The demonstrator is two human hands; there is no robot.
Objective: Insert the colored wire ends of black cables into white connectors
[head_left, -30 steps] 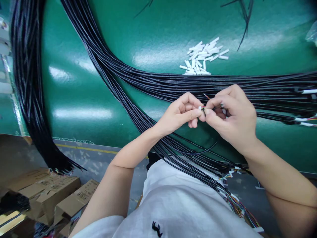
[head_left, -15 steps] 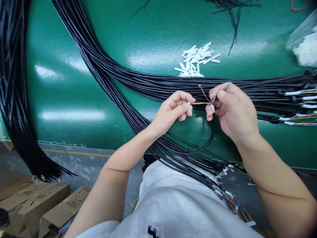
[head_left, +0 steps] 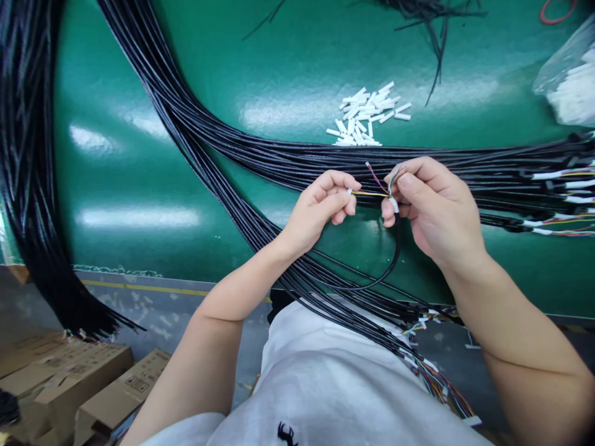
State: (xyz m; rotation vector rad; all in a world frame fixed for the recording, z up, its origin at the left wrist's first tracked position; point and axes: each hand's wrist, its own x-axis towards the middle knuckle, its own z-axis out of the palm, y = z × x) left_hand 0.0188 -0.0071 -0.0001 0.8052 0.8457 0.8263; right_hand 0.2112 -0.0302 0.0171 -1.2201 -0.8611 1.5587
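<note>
Green tabletop point(head_left: 288, 62) (glossy) beneath; fingers point(head_left: 343, 179) pinch wires point(head_left: 370, 194).

Only unreadable print point(head_left: 138, 382) on cartons point(head_left: 114, 391)

My cable point(head_left: 398, 244) is black, with a white sleeve point(head_left: 395, 205). Its wires point(head_left: 375, 176) show yellow, purple, red and green. The table point(head_left: 279, 62) I work at is plain green; tubes point(head_left: 365, 111), white; bundles point(head_left: 264, 141), black. My shirt point(head_left: 334, 384) is white with a black motif point(head_left: 287, 435). Boxes point(head_left: 109, 365) are brown with dark print. The floor point(head_left: 176, 316) is grey with pale blotches and a yellow line point(head_left: 149, 286). The ring point(head_left: 553, 22) is red.
</note>
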